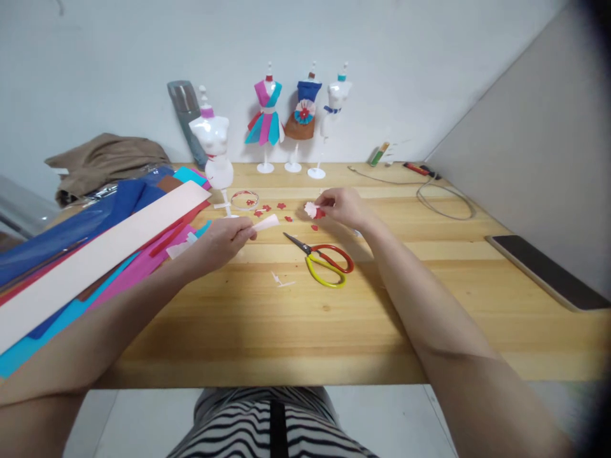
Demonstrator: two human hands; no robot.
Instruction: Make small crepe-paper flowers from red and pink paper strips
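Note:
My left hand [222,242] is closed on a pale pink strip [266,222], whose end sticks out past the fingers. Between the fingertips of my right hand [344,207] is a small pale pink flower [311,209], low over the table, with a red piece [319,214] right under or beside it. Several small red flowers [266,208] lie between the hands. Scissors [329,264] with one red and one yellow handle rest nearer to me, blades pointing left. Pale scraps [281,281] lie by them.
At left, coloured strips [105,254] are piled beside brown cloth [112,156]. A bare mini mannequin [212,137] stands near a clear ring [245,201]; dressed ones [267,114] stand behind. A bottle [188,117] leans on the wall. Rightward are a cable [443,200] and a dark-topped slab [544,267].

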